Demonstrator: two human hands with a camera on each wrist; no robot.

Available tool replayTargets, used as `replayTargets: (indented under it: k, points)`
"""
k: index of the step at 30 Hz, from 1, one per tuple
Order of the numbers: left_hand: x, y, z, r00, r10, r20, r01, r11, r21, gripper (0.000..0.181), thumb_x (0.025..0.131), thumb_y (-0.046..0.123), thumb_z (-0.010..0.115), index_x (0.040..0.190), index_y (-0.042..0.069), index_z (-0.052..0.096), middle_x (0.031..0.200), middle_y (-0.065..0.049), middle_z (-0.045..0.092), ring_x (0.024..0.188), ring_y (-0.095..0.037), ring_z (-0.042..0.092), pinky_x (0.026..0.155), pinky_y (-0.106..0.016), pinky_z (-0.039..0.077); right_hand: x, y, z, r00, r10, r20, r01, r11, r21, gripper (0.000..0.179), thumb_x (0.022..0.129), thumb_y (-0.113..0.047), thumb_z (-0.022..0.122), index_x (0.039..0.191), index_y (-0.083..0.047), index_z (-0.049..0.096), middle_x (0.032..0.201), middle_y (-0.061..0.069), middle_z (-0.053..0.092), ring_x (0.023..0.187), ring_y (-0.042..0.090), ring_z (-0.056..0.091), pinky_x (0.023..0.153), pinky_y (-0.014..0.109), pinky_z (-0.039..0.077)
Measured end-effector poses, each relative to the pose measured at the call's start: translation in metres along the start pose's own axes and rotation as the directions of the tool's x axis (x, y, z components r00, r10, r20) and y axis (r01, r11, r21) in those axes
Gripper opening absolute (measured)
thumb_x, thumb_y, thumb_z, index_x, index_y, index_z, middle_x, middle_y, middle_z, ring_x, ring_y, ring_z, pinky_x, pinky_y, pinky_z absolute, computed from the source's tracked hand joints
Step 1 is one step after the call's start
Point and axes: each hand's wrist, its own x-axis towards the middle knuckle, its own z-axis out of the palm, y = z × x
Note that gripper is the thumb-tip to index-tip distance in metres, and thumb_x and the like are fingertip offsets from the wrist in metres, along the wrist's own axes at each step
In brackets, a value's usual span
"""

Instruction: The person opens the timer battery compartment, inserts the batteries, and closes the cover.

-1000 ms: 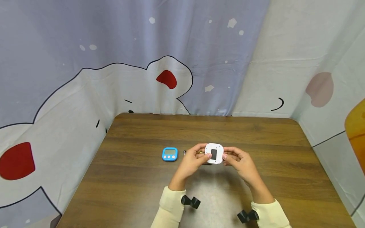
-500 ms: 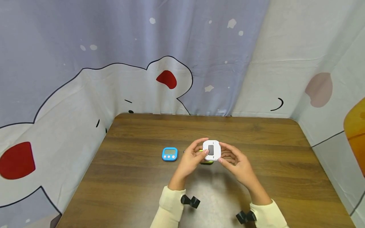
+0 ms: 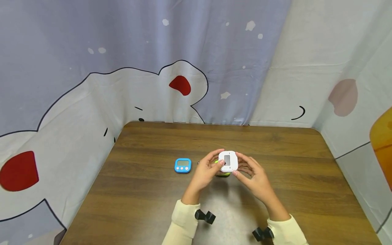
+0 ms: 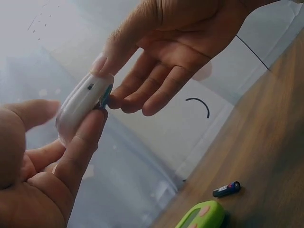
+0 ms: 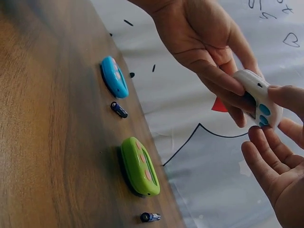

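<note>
Between both hands, raised over the table, is a white digital timer with its back toward the head camera. A dark grey rectangle is set in that back. Blue buttons show on its far face in the right wrist view. My left hand grips the timer's left side, thumb on the back and fingers behind. My right hand pinches the right edge between thumb and fingers, its other fingers loosely bent. A green timer lies on the table below, mostly hidden by the left hand and white timer in the head view.
A blue timer lies on the wooden table, left of the hands. One small battery lies between the blue and green timers, and another battery lies beyond the green one. A patterned curtain hangs behind the table.
The white timer has moved slightly left and up and its tilt has changed. My right hand has shifted left with it, and more of the green timer shows beneath.
</note>
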Motion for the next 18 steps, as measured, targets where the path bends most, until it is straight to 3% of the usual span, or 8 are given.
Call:
replayTargets:
  k: [5,10,15,18]
  points:
    - [0.000,0.001,0.000,0.999,0.019,0.037,-0.017,0.999,-0.041,0.042,0.103,0.008,0.048,0.145,0.004,0.043,0.139,-0.020,0.048,0.098,-0.021,0.064,0.080,-0.062,0.051,-0.001,0.006,0.001,0.999,0.000,-0.032,-0.001,0.999,-0.036,0.054,0.088,0.008,0.067,0.137,0.008,0.047,0.118,0.022,0.055,0.103,0.024,0.059,0.088,0.034,0.054]
    - [-0.001,0.002,-0.001,0.993,0.070,0.092,-0.070,0.998,-0.006,0.044,0.104,0.009,0.046,0.147,0.003,0.040,0.141,-0.023,0.045,0.112,-0.025,0.059,0.083,-0.053,0.054,-0.003,0.023,0.000,0.992,0.060,-0.107,-0.059,0.998,0.012,0.043,0.094,0.005,0.059,0.136,0.005,0.050,0.120,0.023,0.058,0.102,0.011,0.062,0.086,0.021,0.053]
    - [-0.001,0.002,0.000,0.983,0.092,0.156,-0.104,0.992,0.071,0.055,0.101,0.002,0.049,0.152,0.002,0.028,0.148,-0.024,0.038,0.132,-0.034,0.044,0.095,-0.042,0.050,-0.002,0.031,-0.003,0.985,0.113,-0.130,-0.100,0.990,0.103,0.033,0.102,-0.006,0.049,0.133,0.006,0.054,0.115,0.028,0.062,0.094,0.014,0.067,0.084,0.028,0.055]
    - [-0.002,0.002,0.003,0.979,0.079,0.187,-0.108,0.983,0.148,0.071,0.096,0.000,0.058,0.155,0.009,0.021,0.152,-0.018,0.034,0.137,-0.032,0.038,0.100,-0.041,0.046,-0.002,0.033,-0.006,0.983,0.142,-0.114,-0.121,0.977,0.176,0.035,0.106,-0.013,0.043,0.126,0.012,0.055,0.106,0.032,0.062,0.092,0.023,0.068,0.083,0.033,0.056]
